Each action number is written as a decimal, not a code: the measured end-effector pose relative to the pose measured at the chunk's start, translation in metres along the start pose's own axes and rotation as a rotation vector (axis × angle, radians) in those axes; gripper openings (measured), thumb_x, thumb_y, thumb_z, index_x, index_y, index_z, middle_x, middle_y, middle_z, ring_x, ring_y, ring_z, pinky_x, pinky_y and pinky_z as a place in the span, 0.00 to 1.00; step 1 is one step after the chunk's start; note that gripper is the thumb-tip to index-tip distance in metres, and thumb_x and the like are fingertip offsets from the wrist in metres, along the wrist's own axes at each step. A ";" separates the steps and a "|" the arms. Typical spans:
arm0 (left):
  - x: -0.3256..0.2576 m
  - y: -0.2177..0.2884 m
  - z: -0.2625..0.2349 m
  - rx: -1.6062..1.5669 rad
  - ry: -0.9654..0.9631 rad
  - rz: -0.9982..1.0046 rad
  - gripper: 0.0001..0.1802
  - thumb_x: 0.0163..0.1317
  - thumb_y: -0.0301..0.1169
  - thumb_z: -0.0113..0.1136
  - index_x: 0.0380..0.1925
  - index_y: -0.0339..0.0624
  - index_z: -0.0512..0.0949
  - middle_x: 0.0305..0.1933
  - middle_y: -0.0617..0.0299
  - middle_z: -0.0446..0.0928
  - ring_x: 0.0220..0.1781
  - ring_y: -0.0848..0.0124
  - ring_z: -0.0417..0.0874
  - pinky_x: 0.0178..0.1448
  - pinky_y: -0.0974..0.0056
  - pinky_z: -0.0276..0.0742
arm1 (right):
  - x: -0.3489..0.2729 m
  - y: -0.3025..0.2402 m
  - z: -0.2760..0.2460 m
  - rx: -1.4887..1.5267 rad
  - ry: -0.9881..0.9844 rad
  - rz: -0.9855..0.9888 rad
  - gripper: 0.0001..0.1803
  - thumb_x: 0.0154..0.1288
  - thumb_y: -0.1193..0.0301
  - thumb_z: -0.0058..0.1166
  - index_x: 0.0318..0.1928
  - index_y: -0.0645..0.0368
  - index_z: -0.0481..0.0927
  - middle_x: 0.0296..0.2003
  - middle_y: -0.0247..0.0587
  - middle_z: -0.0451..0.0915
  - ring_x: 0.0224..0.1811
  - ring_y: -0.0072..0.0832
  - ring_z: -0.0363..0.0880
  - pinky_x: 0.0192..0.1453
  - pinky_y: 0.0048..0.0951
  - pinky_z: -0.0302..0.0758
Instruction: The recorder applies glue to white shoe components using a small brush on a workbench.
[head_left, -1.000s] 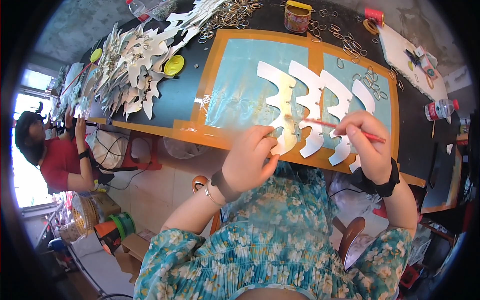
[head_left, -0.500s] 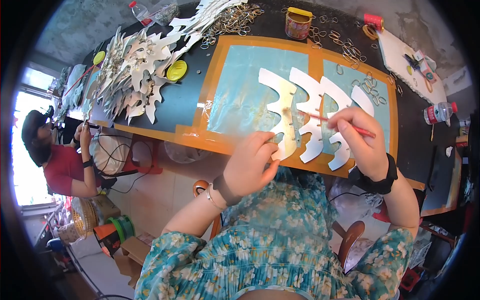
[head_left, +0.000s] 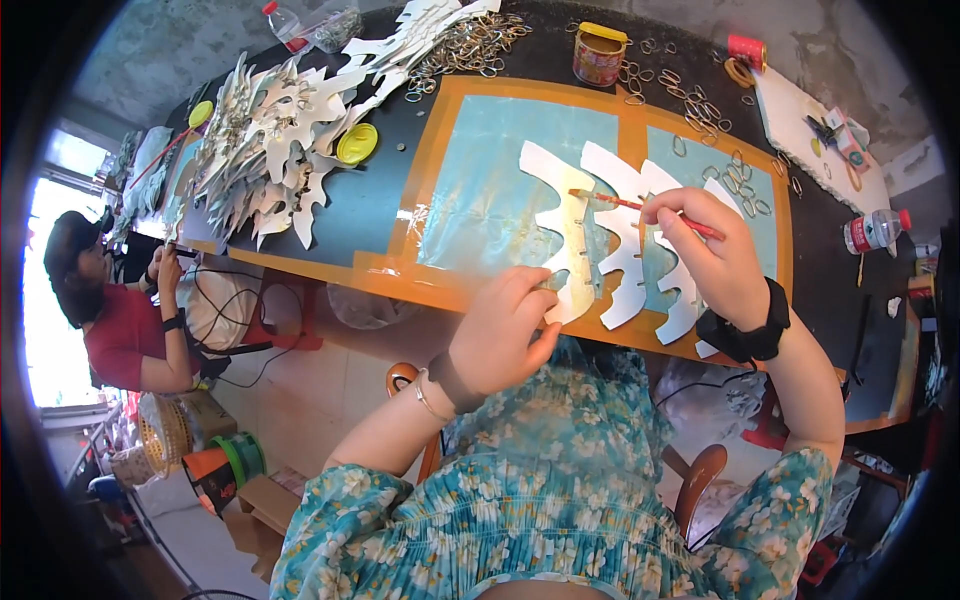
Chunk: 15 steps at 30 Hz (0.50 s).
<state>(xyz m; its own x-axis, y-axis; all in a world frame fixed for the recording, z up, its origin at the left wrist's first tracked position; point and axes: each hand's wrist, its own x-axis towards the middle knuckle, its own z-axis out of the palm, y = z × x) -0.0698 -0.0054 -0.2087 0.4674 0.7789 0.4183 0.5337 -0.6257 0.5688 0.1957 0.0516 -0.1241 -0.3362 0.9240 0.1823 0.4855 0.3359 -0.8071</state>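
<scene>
Several white wavy-edged cut pieces lie side by side on the taped blue sheet (head_left: 470,170) before me. The leftmost cut piece (head_left: 573,235) has a yellowish, wet-looking coat over much of its surface. At its lower end, my left hand (head_left: 500,330) is closed on the edge, thumb and fingers holding it down. My right hand (head_left: 712,255) grips a thin red-handled brush (head_left: 620,203) between thumb and fingers. The bristles touch the upper part of that leftmost piece. Beneath my right hand, another white cut piece (head_left: 680,320) is partly hidden.
A heap of white cut pieces (head_left: 270,150) lies left, beside a yellow lid (head_left: 357,144). At the back stand metal rings (head_left: 475,45) and an open tin (head_left: 600,55). A bottle (head_left: 875,232) lies right, near a white board (head_left: 800,120). Another person (head_left: 125,320) works far left.
My right hand has carried the brush up along the leftmost piece, from its middle to its upper part. My left hand stays at the lower end.
</scene>
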 end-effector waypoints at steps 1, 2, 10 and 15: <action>0.000 0.000 0.000 0.003 -0.001 0.004 0.17 0.53 0.24 0.69 0.44 0.37 0.77 0.55 0.47 0.75 0.57 0.48 0.78 0.62 0.51 0.75 | 0.003 0.004 0.001 -0.002 0.000 -0.001 0.10 0.75 0.72 0.50 0.46 0.64 0.82 0.39 0.41 0.82 0.44 0.30 0.80 0.52 0.29 0.74; 0.000 -0.001 0.000 0.003 0.000 0.005 0.17 0.53 0.24 0.69 0.44 0.37 0.77 0.55 0.47 0.75 0.57 0.48 0.78 0.62 0.51 0.75 | 0.006 0.009 0.001 0.048 0.026 0.023 0.10 0.75 0.71 0.49 0.46 0.64 0.82 0.39 0.41 0.82 0.45 0.30 0.80 0.53 0.29 0.74; 0.000 -0.001 0.000 -0.020 -0.004 -0.005 0.17 0.54 0.25 0.69 0.44 0.37 0.77 0.56 0.48 0.75 0.58 0.48 0.77 0.63 0.51 0.74 | 0.001 0.008 0.006 0.062 0.064 -0.009 0.10 0.75 0.72 0.50 0.47 0.64 0.82 0.41 0.42 0.83 0.47 0.28 0.81 0.54 0.27 0.74; 0.000 0.000 -0.001 -0.011 -0.006 -0.002 0.17 0.54 0.25 0.69 0.44 0.37 0.77 0.56 0.48 0.75 0.59 0.48 0.77 0.63 0.51 0.74 | 0.007 0.016 -0.002 0.072 0.109 0.002 0.10 0.75 0.72 0.50 0.47 0.64 0.82 0.42 0.42 0.82 0.47 0.29 0.81 0.54 0.27 0.74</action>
<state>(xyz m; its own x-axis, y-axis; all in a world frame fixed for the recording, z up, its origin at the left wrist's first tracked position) -0.0702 -0.0049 -0.2083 0.4702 0.7799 0.4131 0.5270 -0.6236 0.5774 0.2026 0.0636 -0.1353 -0.2436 0.9405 0.2371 0.4257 0.3233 -0.8452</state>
